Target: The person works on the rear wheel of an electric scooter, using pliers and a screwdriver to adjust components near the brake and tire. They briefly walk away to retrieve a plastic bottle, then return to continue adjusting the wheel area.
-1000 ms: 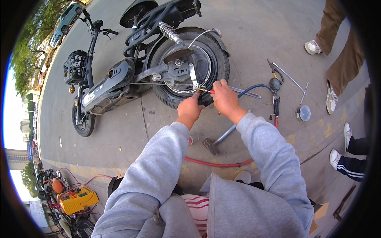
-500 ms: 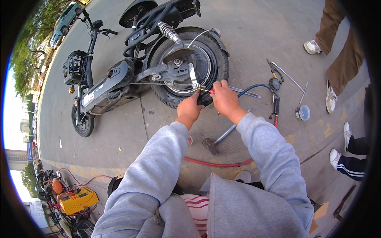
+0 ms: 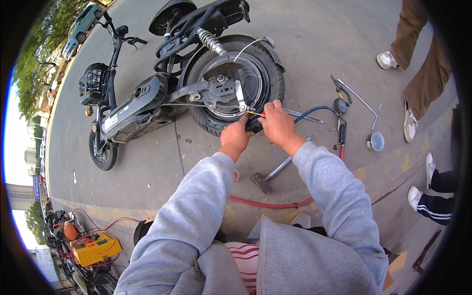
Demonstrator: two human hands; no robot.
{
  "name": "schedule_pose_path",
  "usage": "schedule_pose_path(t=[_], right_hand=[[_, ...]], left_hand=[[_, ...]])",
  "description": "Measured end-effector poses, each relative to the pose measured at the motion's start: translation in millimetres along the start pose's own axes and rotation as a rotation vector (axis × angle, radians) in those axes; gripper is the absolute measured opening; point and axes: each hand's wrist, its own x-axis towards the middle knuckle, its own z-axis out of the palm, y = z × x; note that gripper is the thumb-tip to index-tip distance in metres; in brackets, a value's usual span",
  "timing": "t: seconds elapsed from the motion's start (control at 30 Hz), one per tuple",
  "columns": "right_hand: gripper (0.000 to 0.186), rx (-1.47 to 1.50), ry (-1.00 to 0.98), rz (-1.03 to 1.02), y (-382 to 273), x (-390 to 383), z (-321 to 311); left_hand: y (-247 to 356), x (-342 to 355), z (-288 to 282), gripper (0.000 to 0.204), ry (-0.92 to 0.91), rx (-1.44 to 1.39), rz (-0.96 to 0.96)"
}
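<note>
An electric bike (image 3: 147,98) takes up the upper left, its rear wheel (image 3: 271,81) facing me. My right hand (image 3: 280,125) is closed on a screwdriver (image 3: 262,115) with a red grip, the thin shaft pointing left. Its tip meets the lower end of a silver brake arm (image 3: 240,93) beside the hub. Just below that end, my left hand (image 3: 236,135) has its fingers bent in against the brake parts at the tyre's edge; what they grip is hidden.
A hammer (image 3: 263,182), a tyre inflator with gauge (image 3: 340,113), pliers (image 3: 340,91), a metal T-bar (image 3: 361,98) and a round tub (image 3: 376,141) lie around. A red hose (image 3: 265,203) crosses before me. Bystanders' shoes (image 3: 410,123) are at right, a yellow box (image 3: 96,248) lower left.
Almost nothing differs. Both hands keep their places at the brake arm, and the scene has shifted only very slightly in the picture.
</note>
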Motion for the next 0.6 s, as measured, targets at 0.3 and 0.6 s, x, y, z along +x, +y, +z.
schedule_pose_path(t=[0.3, 0.6], right_hand=[[0.022, -0.065, 0.015, -0.064, 6.2, 4.2, 6.0], [0.020, -0.088, 0.022, -0.006, 1.0, 1.6, 5.3]], left_hand=[[0.7, -0.7, -0.1, 0.071, -0.007, 0.005, -0.013], [-1.1, -0.2, 1.5, 0.071, 0.010, 0.011, 0.017]])
